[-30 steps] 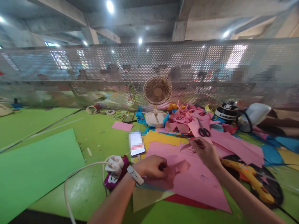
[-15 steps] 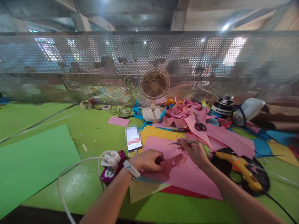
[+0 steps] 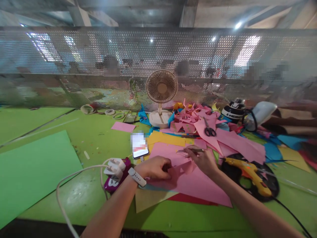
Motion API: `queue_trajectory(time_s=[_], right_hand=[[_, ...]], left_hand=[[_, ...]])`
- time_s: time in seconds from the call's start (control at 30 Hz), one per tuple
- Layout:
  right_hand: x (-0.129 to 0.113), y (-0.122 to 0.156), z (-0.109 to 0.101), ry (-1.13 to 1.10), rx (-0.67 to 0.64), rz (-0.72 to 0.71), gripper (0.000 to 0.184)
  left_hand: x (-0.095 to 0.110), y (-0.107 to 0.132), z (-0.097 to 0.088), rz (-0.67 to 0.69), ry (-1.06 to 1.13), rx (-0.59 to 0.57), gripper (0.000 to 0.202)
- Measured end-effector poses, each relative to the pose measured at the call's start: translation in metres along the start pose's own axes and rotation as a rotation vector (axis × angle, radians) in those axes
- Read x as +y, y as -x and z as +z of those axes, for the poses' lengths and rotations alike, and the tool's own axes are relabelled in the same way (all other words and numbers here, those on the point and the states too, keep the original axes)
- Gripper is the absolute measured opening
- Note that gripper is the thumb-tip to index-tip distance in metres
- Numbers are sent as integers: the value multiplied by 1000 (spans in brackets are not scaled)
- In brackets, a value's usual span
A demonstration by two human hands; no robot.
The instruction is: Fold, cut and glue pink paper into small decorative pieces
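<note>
At the left, a green sheet (image 3: 37, 175) lies flat on the counter (image 3: 94, 205). A white cable (image 3: 58, 190) curves across the sheet's right edge to white plugs (image 3: 116, 166) in a purple power strip (image 3: 108, 185). Behind these, a tape roll (image 3: 86, 109) lies on its side near the mesh screen (image 3: 94, 84), and a pink card (image 3: 123, 127) lies flat. Right of the power strip is a lit phone (image 3: 140, 153), its screen partly blurred out.

The left hand (image 3: 154, 167), with a pale watch (image 3: 137, 177) on its wrist, rests over a large pink sheet (image 3: 205, 190). Its fingers are curled, the tips at the left side of a small folded piece (image 3: 187, 167) of pink paper; whether they pinch it or only press it, I cannot tell. The folded piece lies on the pink sheet, between the hands. Beige (image 3: 146, 201) and red paper (image 3: 192, 199) stick out from under that sheet; yellow paper (image 3: 167, 139) lies at its far edge, in front of a fan (image 3: 162, 87).

The right hand (image 3: 203, 162) has its fingers clamped on tweezers (image 3: 181, 151), whose tips point left above the pink sheet. Beyond it are a heap of pink scraps (image 3: 189, 117) and scissors (image 3: 210, 131). Rightmost, a yellow glue gun (image 3: 250, 172) lies on a black disc (image 3: 273, 183).
</note>
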State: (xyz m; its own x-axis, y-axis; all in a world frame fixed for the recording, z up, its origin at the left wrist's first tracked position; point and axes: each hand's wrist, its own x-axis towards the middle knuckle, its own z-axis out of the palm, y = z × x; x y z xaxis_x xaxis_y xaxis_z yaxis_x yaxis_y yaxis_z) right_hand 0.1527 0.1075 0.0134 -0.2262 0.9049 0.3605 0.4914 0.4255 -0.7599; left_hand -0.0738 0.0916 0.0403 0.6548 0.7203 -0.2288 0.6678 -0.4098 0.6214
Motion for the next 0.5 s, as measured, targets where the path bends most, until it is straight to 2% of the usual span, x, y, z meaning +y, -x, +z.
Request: queue_trajectory(time_s=[0.3, 0.5], right_hand=[[2, 4, 6, -22, -20, -55, 24], [7, 3, 8, -83, 16, -23, 23]], left_hand=[[-2, -2, 0, -6, 45, -15, 17], [3, 1, -7, -55, 141, -42, 35]])
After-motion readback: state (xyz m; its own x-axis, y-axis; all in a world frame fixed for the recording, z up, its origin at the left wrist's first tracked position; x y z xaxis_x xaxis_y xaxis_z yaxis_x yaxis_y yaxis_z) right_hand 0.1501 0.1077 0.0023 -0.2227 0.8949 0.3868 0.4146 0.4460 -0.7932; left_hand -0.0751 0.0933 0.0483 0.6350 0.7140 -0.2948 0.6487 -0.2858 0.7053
